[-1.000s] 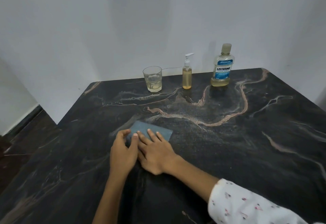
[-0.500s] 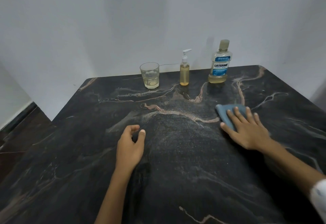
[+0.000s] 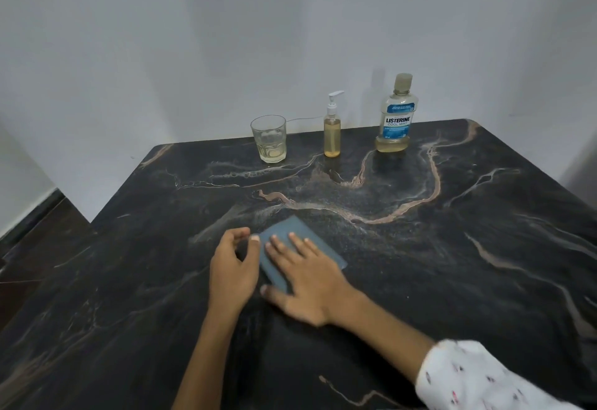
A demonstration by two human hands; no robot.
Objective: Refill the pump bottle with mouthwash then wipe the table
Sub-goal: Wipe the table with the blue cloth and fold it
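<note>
Right hand (image 3: pixel 307 283) presses the cloth (image 3: pixel 292 245) flat mid-bench (image 3: pixel 452 280), fingers straight, while left hand (image 3: pixel 234 267) rests beside it, loosely curled, holding nothing.

Right hand (image 3: pixel 307 283) hides cloth (image 3: pixel 284 238) (near half).

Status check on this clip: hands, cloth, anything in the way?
Right hand flat on cloth, pressing it to table. Left hand beside it, empty, fingers loosely curled. Pump bottle, mouthwash, glass at far edge, clear of wiping.
</note>
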